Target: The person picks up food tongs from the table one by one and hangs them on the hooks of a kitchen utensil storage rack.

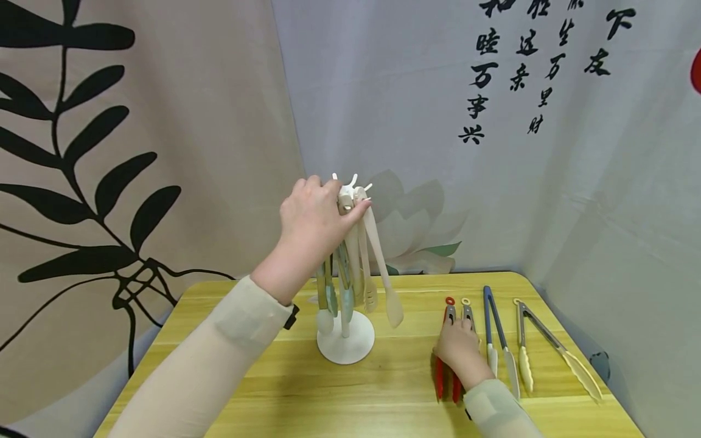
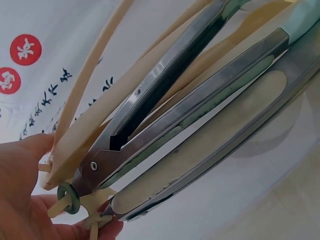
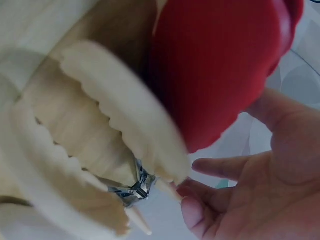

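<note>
My left hand (image 1: 314, 213) grips the top of a white utensil rack (image 1: 356, 350). In the left wrist view its fingers curl about the pegs, beside steel tongs (image 2: 155, 90) with a green ring. Cream-handled utensils (image 1: 383, 261) and tongs with pale blue-green tips hang from the rack. My right hand (image 1: 460, 350) is over the tongs at the right of the table, its fingers near the metal handles. In the right wrist view, red tips (image 3: 215, 65) and cream scalloped tips (image 3: 130, 105) are close in front of the palm, the fingers loosely bent.
Blue-handled tongs (image 1: 495, 328) lie right of my right hand. Farther right are tongs with cream tips (image 1: 580, 374), near the edge of the wooden table (image 1: 306, 401). Behind hangs a curtain (image 1: 383, 79) with leaves and characters.
</note>
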Tool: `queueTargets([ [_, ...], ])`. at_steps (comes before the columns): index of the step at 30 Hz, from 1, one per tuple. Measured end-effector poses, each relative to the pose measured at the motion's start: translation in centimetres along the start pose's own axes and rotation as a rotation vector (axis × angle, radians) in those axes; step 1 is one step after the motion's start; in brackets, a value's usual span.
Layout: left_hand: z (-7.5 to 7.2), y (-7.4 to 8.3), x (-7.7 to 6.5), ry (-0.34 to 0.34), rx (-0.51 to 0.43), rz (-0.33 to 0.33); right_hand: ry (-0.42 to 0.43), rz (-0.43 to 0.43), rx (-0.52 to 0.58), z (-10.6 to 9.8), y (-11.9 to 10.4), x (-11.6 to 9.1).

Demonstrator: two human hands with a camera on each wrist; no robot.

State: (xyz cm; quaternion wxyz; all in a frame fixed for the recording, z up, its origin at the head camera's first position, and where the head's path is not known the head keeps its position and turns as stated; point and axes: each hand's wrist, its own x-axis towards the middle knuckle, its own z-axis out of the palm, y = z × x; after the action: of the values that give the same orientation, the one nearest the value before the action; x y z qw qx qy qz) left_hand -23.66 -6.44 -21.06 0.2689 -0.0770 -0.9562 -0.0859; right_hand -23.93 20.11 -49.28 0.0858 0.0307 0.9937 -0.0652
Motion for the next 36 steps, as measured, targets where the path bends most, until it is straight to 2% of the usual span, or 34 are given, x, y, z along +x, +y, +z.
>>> queueTargets([
  [11,0.03,-0.12,0.02,0.004,-0.03,0.001,0.032,-0.055,0.163,0.5,-0.28,0.53],
  [14,0.02,-0.14,-0.02,0.005,-0.032,0.001,0.02,-0.042,0.193,0.46,-0.33,0.5],
  [22,-0.27,0.12,0.04,0.003,-0.005,0.02,-0.038,-0.004,0.169,0.31,-0.6,0.44],
  [36,-0.45,0.18,0.09,-0.032,0.019,0.026,-0.05,-0.006,0.199,0.25,-0.6,0.34],
])
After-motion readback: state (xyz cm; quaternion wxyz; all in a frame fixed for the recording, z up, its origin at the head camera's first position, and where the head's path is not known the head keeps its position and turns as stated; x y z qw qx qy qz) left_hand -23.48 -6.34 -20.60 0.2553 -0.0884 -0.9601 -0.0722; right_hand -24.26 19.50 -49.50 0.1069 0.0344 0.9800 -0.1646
